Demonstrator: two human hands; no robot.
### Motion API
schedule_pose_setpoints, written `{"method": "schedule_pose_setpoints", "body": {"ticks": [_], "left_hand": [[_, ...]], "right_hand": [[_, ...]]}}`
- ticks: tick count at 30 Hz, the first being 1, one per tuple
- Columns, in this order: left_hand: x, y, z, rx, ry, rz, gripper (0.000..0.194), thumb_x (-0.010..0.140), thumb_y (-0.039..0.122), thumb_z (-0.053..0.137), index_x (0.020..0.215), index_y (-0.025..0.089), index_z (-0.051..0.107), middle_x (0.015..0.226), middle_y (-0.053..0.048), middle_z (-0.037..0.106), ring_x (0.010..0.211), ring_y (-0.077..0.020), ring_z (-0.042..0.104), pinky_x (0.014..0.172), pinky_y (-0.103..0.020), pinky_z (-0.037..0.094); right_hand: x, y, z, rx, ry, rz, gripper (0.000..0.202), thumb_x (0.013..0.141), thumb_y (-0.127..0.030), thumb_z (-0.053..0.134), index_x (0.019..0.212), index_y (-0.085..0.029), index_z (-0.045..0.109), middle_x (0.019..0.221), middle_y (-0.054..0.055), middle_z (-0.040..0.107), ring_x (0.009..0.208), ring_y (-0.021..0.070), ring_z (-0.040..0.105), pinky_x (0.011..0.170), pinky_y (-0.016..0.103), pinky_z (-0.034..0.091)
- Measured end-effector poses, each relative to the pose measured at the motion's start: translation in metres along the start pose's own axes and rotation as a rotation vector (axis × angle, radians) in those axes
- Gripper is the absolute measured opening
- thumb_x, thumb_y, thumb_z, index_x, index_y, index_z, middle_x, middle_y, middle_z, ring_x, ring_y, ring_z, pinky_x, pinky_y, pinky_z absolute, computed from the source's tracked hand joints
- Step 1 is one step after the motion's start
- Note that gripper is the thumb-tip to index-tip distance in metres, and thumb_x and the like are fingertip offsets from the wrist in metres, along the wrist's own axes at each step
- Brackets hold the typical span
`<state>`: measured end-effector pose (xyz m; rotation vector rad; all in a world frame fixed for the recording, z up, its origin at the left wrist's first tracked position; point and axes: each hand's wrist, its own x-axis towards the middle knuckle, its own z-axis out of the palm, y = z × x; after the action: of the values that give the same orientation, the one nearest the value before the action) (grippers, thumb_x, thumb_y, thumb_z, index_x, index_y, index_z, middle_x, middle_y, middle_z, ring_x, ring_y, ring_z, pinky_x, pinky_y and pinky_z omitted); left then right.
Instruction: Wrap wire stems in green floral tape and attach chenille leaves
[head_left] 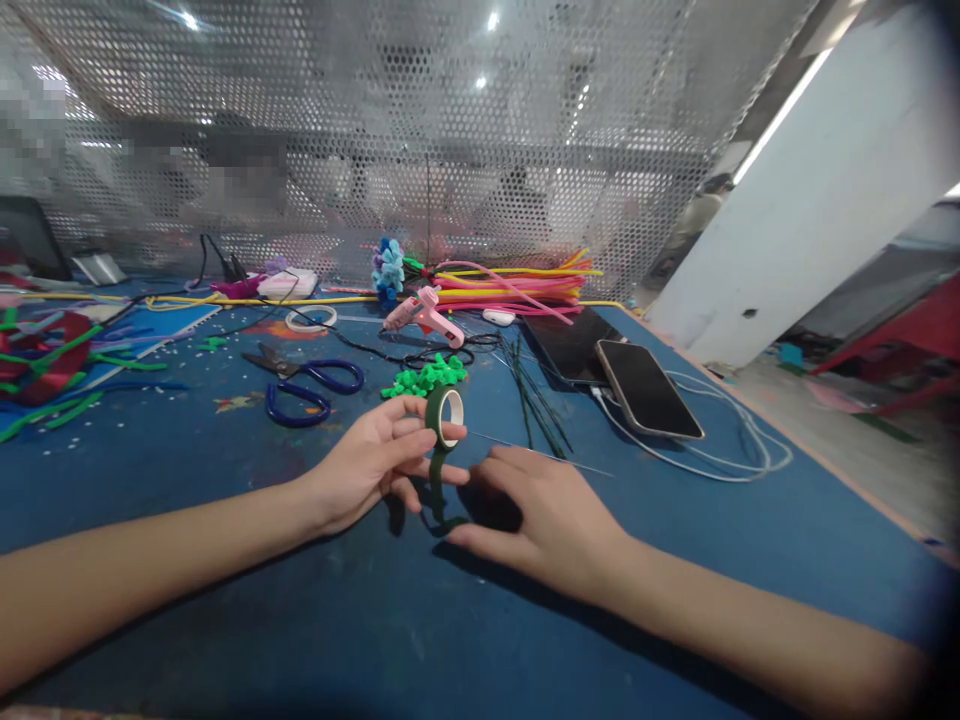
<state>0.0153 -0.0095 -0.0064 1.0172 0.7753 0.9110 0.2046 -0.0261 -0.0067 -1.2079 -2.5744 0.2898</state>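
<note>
My left hand point(379, 455) holds a roll of dark green tape point(435, 415) between thumb and fingers, with one finger through its white core. A loose strip of the tape hangs below the roll toward the table. To the right, my right hand point(544, 515) rests low over the blue table point(420, 640), thumb and fingers apart, with nothing visible between them. A thin wire point(577, 465) lies just beyond its knuckles. Bright green fuzzy pieces point(427, 375) lie behind the tape roll.
Blue-handled scissors point(300, 400) lie left; a pink glue gun point(427, 318) stands behind. Dark green stems point(529, 395), a tablet point(562, 345) and a phone point(649, 390) with a white cable are right. Colourful pipe cleaners point(517, 290) lie near the perforated metal screen point(420, 130).
</note>
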Motion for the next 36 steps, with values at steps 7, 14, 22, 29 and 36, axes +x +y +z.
{"method": "schedule_pose_setpoints", "body": {"ticks": [7,14,22,29,36], "left_hand": [[0.004,0.001,-0.006,0.016,0.049,0.111,0.023,0.076,0.025,0.062,0.092,0.016,0.048,0.087,-0.002,0.062,0.057,-0.0119,0.065,0.034,-0.012,0.047],[0.005,0.003,-0.007,0.056,0.007,0.079,0.023,0.078,0.031,0.060,0.091,0.017,0.048,0.073,0.004,0.054,0.056,-0.0115,0.065,0.034,-0.013,0.047],[0.003,0.002,-0.006,0.114,-0.056,0.043,0.023,0.079,0.035,0.057,0.090,0.016,0.049,0.071,0.004,0.054,0.054,-0.0102,0.064,0.038,-0.012,0.046],[0.006,0.002,-0.007,0.092,-0.066,0.021,0.020,0.080,0.032,0.057,0.090,0.016,0.051,0.073,0.002,0.057,0.056,-0.0109,0.065,0.038,-0.011,0.044],[0.009,0.006,-0.017,0.073,-0.190,-0.076,0.024,0.075,0.021,0.063,0.096,0.014,0.056,0.083,-0.004,0.063,0.065,-0.0144,0.067,0.042,-0.012,0.046]], "right_hand": [[0.032,-0.009,0.015,0.301,0.106,0.061,0.037,0.074,-0.053,0.056,0.062,-0.017,0.053,0.055,-0.004,0.050,0.050,0.0080,0.040,0.047,0.021,0.023],[0.029,0.004,0.013,0.528,0.388,0.107,0.033,0.084,-0.041,0.046,0.063,-0.016,0.052,0.054,-0.003,0.044,0.051,0.0081,0.038,0.049,0.022,0.028],[0.042,0.013,0.022,0.662,0.383,0.077,0.019,0.084,-0.031,0.049,0.096,-0.020,0.059,0.074,0.000,0.058,0.064,0.0116,0.051,0.060,0.024,0.039],[0.044,0.019,0.023,0.736,0.369,0.083,0.019,0.084,-0.031,0.049,0.088,-0.020,0.064,0.086,0.003,0.065,0.076,0.0153,0.057,0.067,0.027,0.042],[0.046,0.020,0.023,0.717,0.366,0.102,0.018,0.082,-0.028,0.049,0.085,-0.019,0.064,0.083,0.002,0.065,0.074,0.0145,0.057,0.066,0.026,0.042]]}}
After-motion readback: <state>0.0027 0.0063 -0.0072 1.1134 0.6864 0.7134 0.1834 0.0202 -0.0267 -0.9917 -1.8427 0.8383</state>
